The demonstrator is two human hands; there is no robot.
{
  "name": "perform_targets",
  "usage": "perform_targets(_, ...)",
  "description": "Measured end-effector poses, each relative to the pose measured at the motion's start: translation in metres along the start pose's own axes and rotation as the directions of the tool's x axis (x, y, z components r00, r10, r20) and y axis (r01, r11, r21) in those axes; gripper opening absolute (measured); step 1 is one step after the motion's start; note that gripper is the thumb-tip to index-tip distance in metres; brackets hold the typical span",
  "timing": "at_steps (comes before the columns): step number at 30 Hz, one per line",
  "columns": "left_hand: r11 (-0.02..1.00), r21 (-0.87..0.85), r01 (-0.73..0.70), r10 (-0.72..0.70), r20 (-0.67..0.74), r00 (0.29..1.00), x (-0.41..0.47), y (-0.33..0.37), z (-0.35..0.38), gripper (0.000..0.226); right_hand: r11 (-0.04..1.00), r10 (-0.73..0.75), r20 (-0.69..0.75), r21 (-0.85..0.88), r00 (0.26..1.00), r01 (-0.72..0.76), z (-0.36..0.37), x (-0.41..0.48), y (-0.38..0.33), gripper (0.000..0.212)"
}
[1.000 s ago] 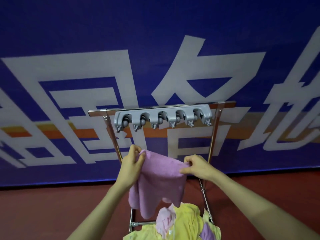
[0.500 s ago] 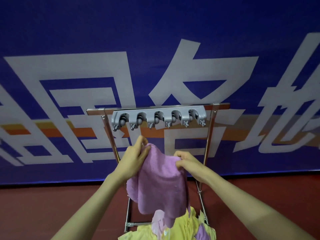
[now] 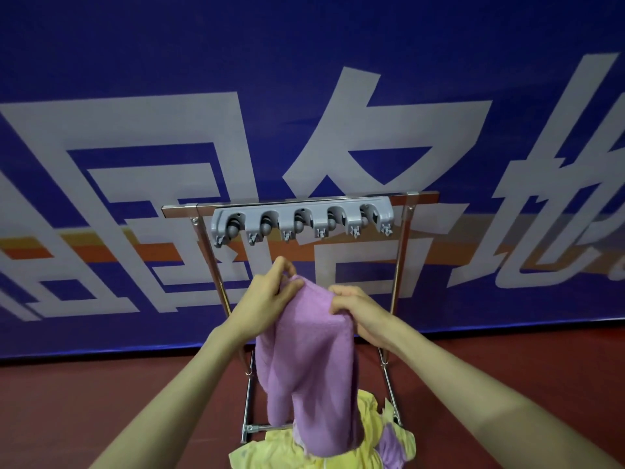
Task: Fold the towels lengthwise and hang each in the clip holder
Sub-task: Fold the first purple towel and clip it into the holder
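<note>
The left hand (image 3: 270, 296) and right hand (image 3: 358, 309) each grip the top edge of the purple towel (image 3: 311, 360), which hangs long-axis downward directly below the clip holder (image 3: 301, 220), with the left hand nearer it.

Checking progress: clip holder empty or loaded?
Empty. All five clip holder slots are bare; left hand and right hand grip the purple towel below it.

light: even and soft around me | shadows: faint | glare: thin glints on chrome rack (image 3: 401, 265) | distortion: banner (image 3: 304, 45) bows toward my view's edges | focus: slightly soft
</note>
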State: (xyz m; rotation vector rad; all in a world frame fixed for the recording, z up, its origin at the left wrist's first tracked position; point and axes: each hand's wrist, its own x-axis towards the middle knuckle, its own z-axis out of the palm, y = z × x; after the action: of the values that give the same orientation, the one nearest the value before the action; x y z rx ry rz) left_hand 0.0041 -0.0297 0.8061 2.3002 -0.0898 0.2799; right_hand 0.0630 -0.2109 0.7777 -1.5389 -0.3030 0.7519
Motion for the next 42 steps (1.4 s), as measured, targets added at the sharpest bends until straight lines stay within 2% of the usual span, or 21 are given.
perform_targets(4, 0.976, -0.196, 0.092, -0.075, 0.091, 0.993, -0.009, -0.01, -0.002, 0.03, 0.98, -0.041, 0.087, -0.193, 0.995, 0.057, 0.002, -0.005, -0.012, 0.016)
perform_targets(6, 0.987, -0.119, 0.106, -0.082, 0.193, 0.978, -0.015, -0.019, -0.003, 0.039, 0.974, -0.049, 0.097, -0.217, 0.994, 0.069, 0.0, -0.005, -0.019, 0.019)
perform_targets(9, 0.994, 0.092, 0.053, -0.079, 0.303, 0.95, -0.026, -0.033, 0.001, 0.03, 0.97, -0.105, 0.055, -0.214, 0.993, 0.115, 0.0, -0.006, -0.032, 0.019)
perform_targets(10, 0.99, 0.123, 0.072, -0.107, 0.31, 0.945, -0.029, -0.04, 0.002, 0.029, 0.97, -0.128, 0.045, -0.203, 0.991, 0.134, 0.0, -0.006, -0.037, 0.018)
perform_targets(13, 0.958, 0.13, 0.257, -0.282, 0.246, 0.927, -0.042, -0.064, 0.003, 0.039, 0.972, -0.181, -0.002, -0.15, 0.984, 0.178, -0.001, -0.009, -0.049, 0.013)
perform_targets(16, 0.902, -0.043, 0.43, -0.408, 0.244, 0.88, -0.061, -0.084, 0.008, 0.028, 0.977, -0.211, -0.082, -0.03, 0.974, 0.209, -0.004, -0.012, -0.06, 0.008)
perform_targets(18, 0.821, -0.243, 0.517, -0.464, 0.243, 0.852, -0.076, -0.089, 0.014, 0.015, 0.975, -0.209, -0.128, 0.044, 0.97, 0.216, -0.006, -0.014, -0.066, 0.005)
perform_targets(19, 0.77, -0.325, 0.549, -0.494, 0.241, 0.836, -0.082, -0.089, 0.017, 0.019, 0.973, -0.205, -0.143, 0.081, 0.968, 0.218, -0.008, -0.014, -0.068, 0.004)
perform_targets(22, 0.617, -0.526, 0.585, -0.555, 0.236, 0.798, -0.095, -0.094, 0.027, 0.031, 0.958, -0.196, -0.198, 0.17, 0.961, 0.23, -0.013, -0.015, -0.073, 0.006)
perform_targets(25, 0.492, -0.657, 0.571, -0.609, 0.208, 0.765, -0.095, -0.09, 0.031, 0.023, 0.925, -0.193, -0.244, 0.277, 0.95, 0.259, -0.017, -0.016, -0.075, 0.009)
perform_targets(27, 0.458, -0.718, 0.525, -0.624, 0.161, 0.764, -0.088, -0.083, 0.029, 0.015, 0.913, -0.181, -0.244, 0.317, 0.953, 0.254, -0.023, -0.018, -0.072, 0.011)
perform_targets(30, 0.473, -0.769, 0.43, -0.586, 0.09, 0.805, -0.072, -0.064, 0.02, 0.015, 0.941, -0.133, -0.209, 0.28, 0.969, 0.189, -0.033, -0.019, -0.057, 0.016)
perform_targets(34, 0.571, -0.746, 0.342, -0.466, 0.048, 0.884, -0.052, -0.033, -0.002, 0.02, 0.981, -0.042, -0.185, 0.179, 0.982, 0.076, -0.044, -0.016, -0.018, 0.026)
perform_targets(38, 0.727, -0.622, 0.291, -0.304, 0.088, 0.949, -0.034, 0.0, -0.02, 0.021, 0.993, 0.103, -0.204, -0.036, 0.974, -0.113, -0.042, -0.019, 0.028, 0.026)
perform_targets(41, 0.845, -0.479, 0.237, -0.19, 0.144, 0.971, -0.025, 0.017, -0.026, 0.021, 0.979, 0.192, -0.143, -0.048, 0.971, -0.2, -0.03, -0.026, 0.04, 0.01)
perform_targets(42, 0.881, -0.422, 0.213, -0.153, 0.171, 0.973, -0.022, 0.022, -0.026, 0.02, 0.979, 0.194, -0.116, -0.034, 0.974, -0.199, -0.024, -0.027, 0.039, 0.012)
